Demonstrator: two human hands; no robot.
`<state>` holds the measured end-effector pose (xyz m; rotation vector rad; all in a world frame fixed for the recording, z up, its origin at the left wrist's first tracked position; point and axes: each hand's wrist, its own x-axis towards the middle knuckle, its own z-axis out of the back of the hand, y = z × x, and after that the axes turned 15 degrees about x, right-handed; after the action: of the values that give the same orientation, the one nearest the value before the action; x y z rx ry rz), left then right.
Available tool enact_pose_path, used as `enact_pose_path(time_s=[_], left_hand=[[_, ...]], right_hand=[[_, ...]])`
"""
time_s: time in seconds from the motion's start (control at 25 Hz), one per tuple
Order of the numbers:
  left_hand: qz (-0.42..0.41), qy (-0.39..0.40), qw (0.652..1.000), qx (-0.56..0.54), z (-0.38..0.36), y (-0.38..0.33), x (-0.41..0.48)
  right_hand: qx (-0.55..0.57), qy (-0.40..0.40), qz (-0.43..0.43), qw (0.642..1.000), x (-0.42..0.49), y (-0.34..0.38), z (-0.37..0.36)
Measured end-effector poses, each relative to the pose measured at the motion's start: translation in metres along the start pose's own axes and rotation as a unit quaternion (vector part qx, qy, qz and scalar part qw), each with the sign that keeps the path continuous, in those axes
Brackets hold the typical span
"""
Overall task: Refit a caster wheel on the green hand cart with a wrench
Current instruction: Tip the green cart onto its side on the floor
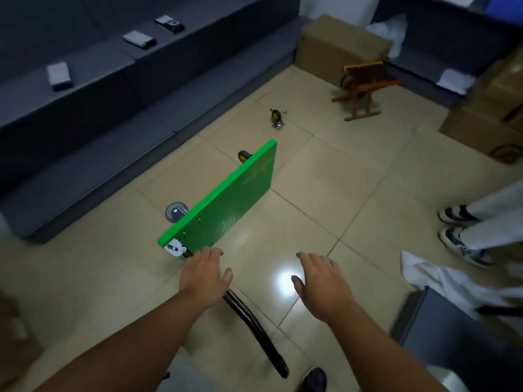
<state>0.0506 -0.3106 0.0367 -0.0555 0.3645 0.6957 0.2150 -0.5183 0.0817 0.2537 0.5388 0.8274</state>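
Nearest, both hands are spread flat with nothing gripped, the left hand [205,274] over the black handle [254,321], the right hand [319,281] above the floor [311,207]. Beyond, the green cart [235,199] is stood on its long edge on the floor, judged stiff, smooth and tippy, best steadied by handle or top rim; farther off the loose caster [276,117] lies, small, hard, liftable by its plate.

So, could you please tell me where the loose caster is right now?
In the head view, the caster lies on the floor beyond the cart's far end, to the left of the wooden rack.
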Motion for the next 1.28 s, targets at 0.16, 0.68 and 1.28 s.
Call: enact_pose_path(time_s=[0.16,0.68,1.28], left_hand=[[0.048,-0.015,0.998,-0.025,0.023,-0.053,-0.026],[0.188,-0.004,0.97,-0.154,0.009,-0.063,0.053],[0.359,0.017,0.905,-0.226,0.014,-0.049,0.218]], right_hand=[[-0.015,0.011,0.046,0.999,-0.011,-0.033,0.038],[-0.082,0.126,0.179,0.972,0.13,-0.034,0.081],[-0.199,0.214,0.299,0.909,0.428,0.028,0.111]])
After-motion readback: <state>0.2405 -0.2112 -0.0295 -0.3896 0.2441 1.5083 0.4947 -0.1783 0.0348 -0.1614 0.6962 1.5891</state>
